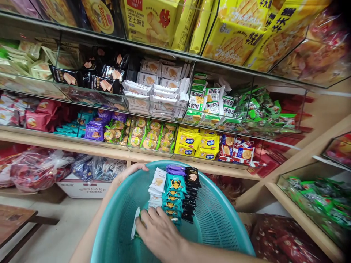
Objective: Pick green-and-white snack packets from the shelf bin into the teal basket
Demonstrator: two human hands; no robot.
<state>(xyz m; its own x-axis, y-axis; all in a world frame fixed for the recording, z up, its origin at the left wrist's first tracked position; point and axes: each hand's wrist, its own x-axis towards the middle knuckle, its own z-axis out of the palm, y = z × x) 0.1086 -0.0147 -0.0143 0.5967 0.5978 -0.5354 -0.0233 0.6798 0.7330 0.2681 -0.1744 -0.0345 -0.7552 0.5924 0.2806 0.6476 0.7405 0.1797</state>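
Note:
A teal plastic basket [219, 197] with perforated walls fills the lower middle of the head view. My left hand [130, 172] is closed around its far left rim. Down inside the basket, my right hand [161, 232] has its fingers curled on a green and white snack packet [135, 223] by the left wall; the hand hides part of it. Beside that hand lie rows of wrapped snacks: white packets [157, 180], teal packets [175, 184] and black packets [192, 179]. A purple packet [175, 169] lies behind the teal ones.
Glass-fronted shelves of snacks rise ahead, with yellow packets [197, 142], white packets [164, 95] and green-white packets [214, 98]. Yellow boxes [150, 23] stand higher. A white carton [85, 188] and bagged goods [38, 168] sit low left. A wooden stool [16, 219] stands left; more shelving [309, 212] is right.

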